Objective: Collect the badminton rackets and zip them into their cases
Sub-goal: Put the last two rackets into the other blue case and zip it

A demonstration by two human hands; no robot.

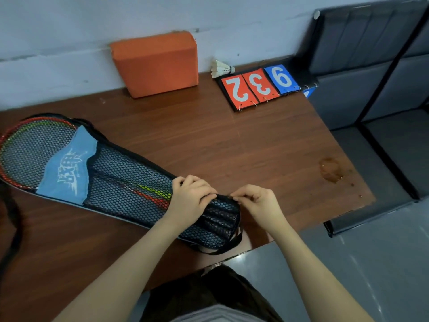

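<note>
A black mesh racket case (111, 180) with a blue printed panel lies slantwise on the brown table (232, 145). Inside it show rackets (30, 147) with red and yellow-green frames and shafts. My left hand (191, 196) grips the case's upper edge near its narrow handle end. My right hand (254, 199) pinches a small zip pull at that same edge, close beside the left hand. The zip itself is too small to read.
An orange foam block (155, 63) leans on the wall at the back. A shuttlecock (221, 69) and a flip scoreboard (262, 87) lie back right. A black strap (14, 228) trails at the left. Dark padded seats (371, 66) stand right of the table.
</note>
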